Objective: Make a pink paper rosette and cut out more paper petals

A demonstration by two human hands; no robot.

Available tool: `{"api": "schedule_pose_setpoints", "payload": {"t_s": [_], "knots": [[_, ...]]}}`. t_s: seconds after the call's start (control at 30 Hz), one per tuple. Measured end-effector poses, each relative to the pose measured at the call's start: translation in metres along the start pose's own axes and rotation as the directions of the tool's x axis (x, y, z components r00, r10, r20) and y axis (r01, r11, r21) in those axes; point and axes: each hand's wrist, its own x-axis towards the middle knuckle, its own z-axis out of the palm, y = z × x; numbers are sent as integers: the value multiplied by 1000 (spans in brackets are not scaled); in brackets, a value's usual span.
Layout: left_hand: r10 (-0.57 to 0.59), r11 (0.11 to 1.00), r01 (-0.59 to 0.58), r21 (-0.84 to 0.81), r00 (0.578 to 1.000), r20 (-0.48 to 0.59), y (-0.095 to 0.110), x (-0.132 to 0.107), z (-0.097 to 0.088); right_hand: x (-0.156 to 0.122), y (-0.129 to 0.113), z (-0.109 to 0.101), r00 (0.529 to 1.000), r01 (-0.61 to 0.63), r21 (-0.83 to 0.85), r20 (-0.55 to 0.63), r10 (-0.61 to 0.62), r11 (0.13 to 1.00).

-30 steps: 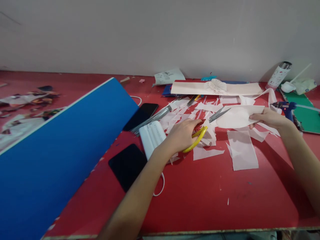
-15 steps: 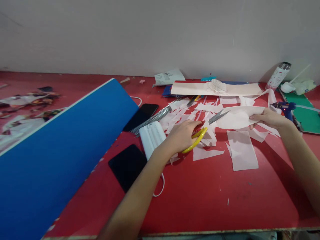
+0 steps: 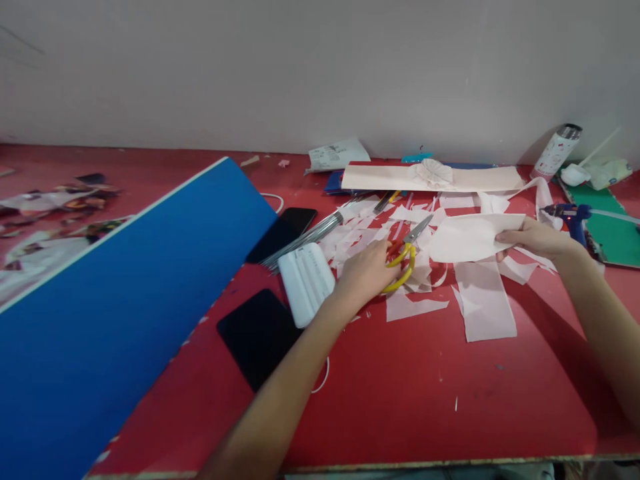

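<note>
My left hand point(image 3: 367, 270) is closed around scissors point(image 3: 419, 230) with yellow and red handles. Their blades look closed and point up and right, a little left of the paper. My right hand point(image 3: 533, 239) pinches the right end of a white paper piece point(image 3: 465, 237), thumb on top. The paper is held above the scraps, its left end rounded. Below it lies a flat, roughly rectangular white sheet point(image 3: 487, 307). Many cut paper scraps point(image 3: 360, 243) are spread around and under the scissors.
A blue board point(image 3: 150, 287) stands slanted at left. Nearby are a white device with a cable point(image 3: 305, 283), a black tablet point(image 3: 257, 337) and a dark phone point(image 3: 297, 219). A pleated paper flower point(image 3: 433, 173) rests on a long strip at the back. A glue gun point(image 3: 573, 213) and tumbler point(image 3: 557, 152) stand right.
The scissors have drawn back left from the paper's edge, and their blades have come together. A thin curled offcut now shows below the paper's left end. My right hand has shifted slightly left.
</note>
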Motion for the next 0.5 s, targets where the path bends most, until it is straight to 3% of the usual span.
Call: {"api": "schedule_pose_setpoints", "payload": {"t_s": [0.1, 0.17, 0.23, 0.33, 0.4, 0.5], "knots": [[14, 999, -16, 42, 999, 45, 4, -1, 4, 2, 0, 3, 999, 1, -16, 38, 0, 1000], [57, 998, -57, -7, 998, -16, 8, -4, 2, 3, 0, 5, 998, 3, -4, 61, -3, 1000], [114, 974, -132, -185, 988, -107, 13, -7, -3, 3, -1, 8, 996, 11, 14, 90, -13, 1000], [165, 789, -179, -588, 983, -78, 23, -12, -5, 4, -4, 14, 988, 25, 4, 150, -25, 1000], [191, 632, -100, -768, 981, 30, 30, -15, -3, 4, -6, 18, 983, 28, -19, 184, -24, 999], [192, 486, 59, -872, 966, 172, 36, -17, 5, 5, -7, 22, 975, 33, -13, 221, -29, 999]]}}
